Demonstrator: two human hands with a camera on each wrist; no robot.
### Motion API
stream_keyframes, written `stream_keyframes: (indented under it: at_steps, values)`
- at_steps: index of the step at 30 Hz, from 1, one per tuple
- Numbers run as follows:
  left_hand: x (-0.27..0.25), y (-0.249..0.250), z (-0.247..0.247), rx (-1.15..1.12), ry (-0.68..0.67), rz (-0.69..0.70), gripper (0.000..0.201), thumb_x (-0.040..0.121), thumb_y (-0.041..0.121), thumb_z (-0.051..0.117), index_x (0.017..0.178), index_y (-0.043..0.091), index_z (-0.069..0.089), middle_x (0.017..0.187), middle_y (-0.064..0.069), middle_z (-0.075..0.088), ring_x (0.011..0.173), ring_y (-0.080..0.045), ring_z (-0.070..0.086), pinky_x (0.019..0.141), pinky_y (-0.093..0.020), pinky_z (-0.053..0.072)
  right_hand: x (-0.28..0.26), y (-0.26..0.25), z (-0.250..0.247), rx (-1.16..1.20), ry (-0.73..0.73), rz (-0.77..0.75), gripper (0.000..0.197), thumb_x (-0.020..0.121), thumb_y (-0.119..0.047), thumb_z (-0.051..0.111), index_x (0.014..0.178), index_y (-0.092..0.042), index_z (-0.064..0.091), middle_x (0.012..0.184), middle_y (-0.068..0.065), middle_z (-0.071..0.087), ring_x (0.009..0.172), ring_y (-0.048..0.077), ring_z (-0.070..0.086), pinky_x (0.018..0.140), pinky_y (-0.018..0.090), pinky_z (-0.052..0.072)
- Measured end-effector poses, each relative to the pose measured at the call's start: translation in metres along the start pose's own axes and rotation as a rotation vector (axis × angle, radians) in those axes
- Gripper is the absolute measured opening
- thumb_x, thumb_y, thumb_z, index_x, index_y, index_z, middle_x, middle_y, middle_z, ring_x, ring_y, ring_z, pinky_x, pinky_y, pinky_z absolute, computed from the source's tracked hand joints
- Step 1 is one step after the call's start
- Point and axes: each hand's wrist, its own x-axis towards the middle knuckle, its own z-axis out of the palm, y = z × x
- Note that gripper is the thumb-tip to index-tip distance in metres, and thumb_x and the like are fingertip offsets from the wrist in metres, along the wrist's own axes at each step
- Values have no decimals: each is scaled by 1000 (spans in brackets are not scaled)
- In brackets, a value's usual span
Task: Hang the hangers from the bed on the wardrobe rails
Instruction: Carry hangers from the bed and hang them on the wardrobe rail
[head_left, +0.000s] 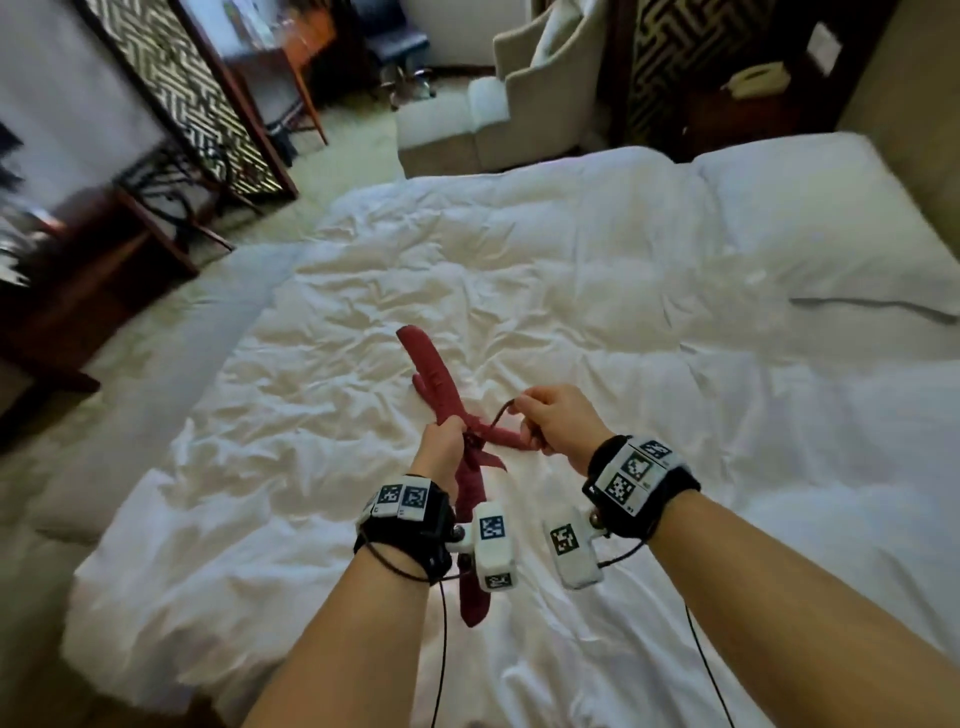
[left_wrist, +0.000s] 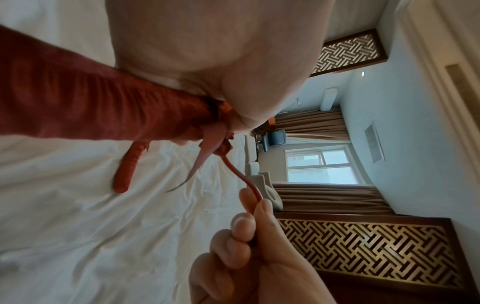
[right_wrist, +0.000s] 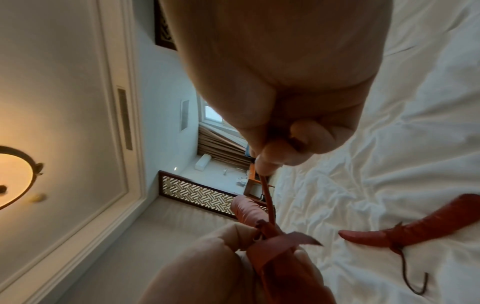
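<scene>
Early stage: the left hand (head_left: 441, 441) grips the neck of a red padded fabric hanger (head_left: 441, 379) above the white bed (head_left: 675, 260), the right hand (head_left: 556, 418), at 3 o'clock, pinches its wire hook (left_wrist: 237, 172); a second red hanger (right_wrist: 389, 232) remains on the bed, no wardrobe rail in view, none hung.

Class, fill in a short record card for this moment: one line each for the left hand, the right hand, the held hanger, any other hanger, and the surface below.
left hand: grips the held hanger at its middle
right hand: pinches that hanger's hook
held hanger: red, padded, lifted over the bed
second hanger: red, lies on the bed, hook free
bed: white, creased duvet
wardrobe rails: not in view
</scene>
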Motion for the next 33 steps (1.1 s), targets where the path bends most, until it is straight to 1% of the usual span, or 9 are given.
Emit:
stream_keyframes:
  at_steps: [3,5,11,15,17,21,26,29,33]
  values:
    - [-19,7,-24,-48,-9,6,18,92,2,35,88,2,53,55,-5,56,40,-25,60,44,-28,50,-12,-16,19,-16,-30,-25,21,99,-7,51,96,6,67,50,7,58,35,10,46,38,19,35]
    - [-30,8,-44,-78,12,19,17,92,2,34,85,3,50,60,-7,53,39,-26,59,43,-28,49,-20,-23,35,-46,-56,-36,21,98,-7,52,96,7,67,49,5,59,35,10,47,37,18,33]
    - [-64,-5,-127,-164,114,63,12,91,3,37,86,4,48,66,-9,51,48,-27,56,50,-33,49,-61,-39,109,-124,-163,-48,25,99,-13,53,102,8,66,58,9,64,40,11,54,38,19,36]
    - [-93,-19,-184,-237,157,51,13,90,5,38,87,3,50,60,-8,53,56,-26,50,72,-43,49,-94,-52,157,-142,-285,-27,24,101,-14,51,104,6,64,62,12,65,44,15,56,41,21,39]
    - [-113,-26,-222,-286,201,60,15,91,5,39,82,3,51,54,-6,52,53,-26,49,75,-47,49,-112,-59,188,-144,-404,-26,31,104,-25,48,103,1,64,67,11,68,51,18,60,45,22,42]
    - [-154,-40,-297,-406,281,61,15,92,7,38,82,4,50,61,-8,48,45,-24,50,49,-31,50,-145,-71,248,-186,-633,-63,42,105,-40,42,102,-7,68,86,11,72,69,21,65,57,26,47]
    - [-199,-58,-358,-491,323,58,17,94,16,41,89,6,54,59,-10,55,53,-25,55,60,-38,51,-178,-79,304,-188,-785,-138,33,104,-28,45,100,-7,69,87,10,73,69,21,66,56,25,48]
    - [-235,-69,-388,-544,369,50,22,93,22,42,89,4,55,60,-11,57,54,-27,56,56,-36,53,-197,-85,340,-264,-878,-228,19,101,-16,49,104,-11,68,88,10,72,70,21,66,56,25,48]
    - [-276,-73,-406,-568,415,89,26,95,20,37,84,5,56,61,-11,56,55,-26,55,54,-34,50,-208,-93,378,-351,-1016,-352,33,97,-1,47,120,-19,62,97,9,70,81,21,67,68,32,53]
